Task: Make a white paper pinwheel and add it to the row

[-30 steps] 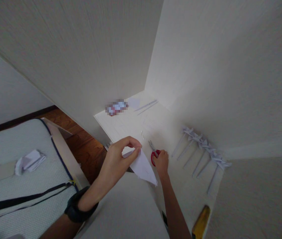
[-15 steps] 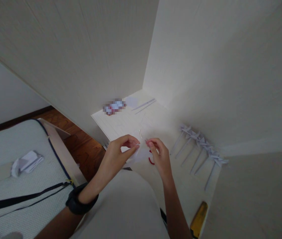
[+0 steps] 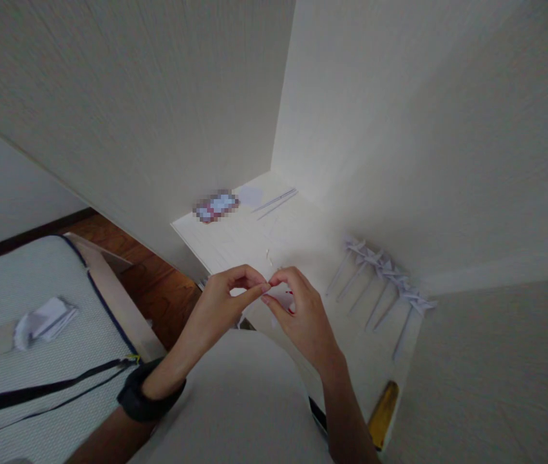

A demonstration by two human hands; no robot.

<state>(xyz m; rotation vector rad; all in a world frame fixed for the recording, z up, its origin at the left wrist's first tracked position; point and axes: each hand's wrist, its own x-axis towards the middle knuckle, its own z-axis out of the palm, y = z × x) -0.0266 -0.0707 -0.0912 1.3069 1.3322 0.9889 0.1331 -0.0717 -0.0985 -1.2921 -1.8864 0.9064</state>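
Left of the row of white folded-paper pinwheels on thin paper sticks, the left hand and the right hand meet at their fingertips; the left thumb and forefinger press together, apparently pinching a thin white piece of paper, while the right thumb and forefinger curl in against the same spot; whether the right fingertips grip it too, I cannot tell. The paper lies just under the joined fingers, left of the row, mostly hidden by them; bits of red plastic handle show behind the right hand, also left of the row.

The paper should handle as very light, limp and dry, more apt to crease or tear than to slip; a fingertip pinch on an edge or corner looks the best hold, with little pressure on its middle.

Left of the row and beyond the hands lie slim whitish rods, a pale flat square of paper and a blurred-out blue and red object; nearer the wearer than the row rests a yellow elongated object; far left of the row is a white textured mattress.
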